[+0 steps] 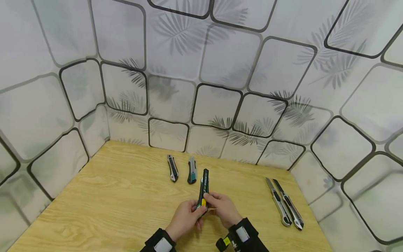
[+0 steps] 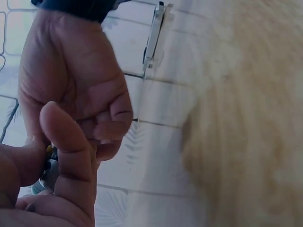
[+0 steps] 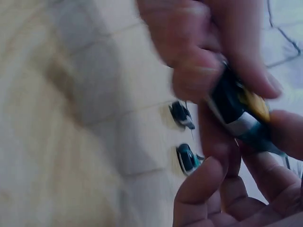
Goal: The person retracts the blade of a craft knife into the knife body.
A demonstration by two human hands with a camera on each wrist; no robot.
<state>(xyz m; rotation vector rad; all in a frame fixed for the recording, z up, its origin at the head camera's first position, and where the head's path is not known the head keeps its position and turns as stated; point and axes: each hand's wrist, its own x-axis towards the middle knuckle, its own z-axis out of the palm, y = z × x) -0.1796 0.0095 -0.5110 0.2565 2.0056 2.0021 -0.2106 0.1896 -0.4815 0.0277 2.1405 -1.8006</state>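
Note:
Both hands hold a black utility knife (image 1: 203, 188) with a yellow slider above the wooden table (image 1: 110, 196), its tip pointing away from me. My left hand (image 1: 185, 217) grips the knife's near end from the left. My right hand (image 1: 223, 207) pinches it from the right, thumb by the yellow slider. In the right wrist view the knife (image 3: 239, 112) sits between fingers (image 3: 199, 71) of both hands, blurred. The left wrist view shows my left hand's thumb (image 2: 64, 142) and the right hand's palm; only a sliver of the knife (image 2: 48, 165) shows.
Two more knives lie beyond the hands: a black one (image 1: 172, 168) and a teal-and-grey one (image 1: 191, 169). Two long silver-and-black knives (image 1: 284, 203) lie side by side at the table's right edge. Patterned walls (image 1: 201, 87) close in the table on three sides.

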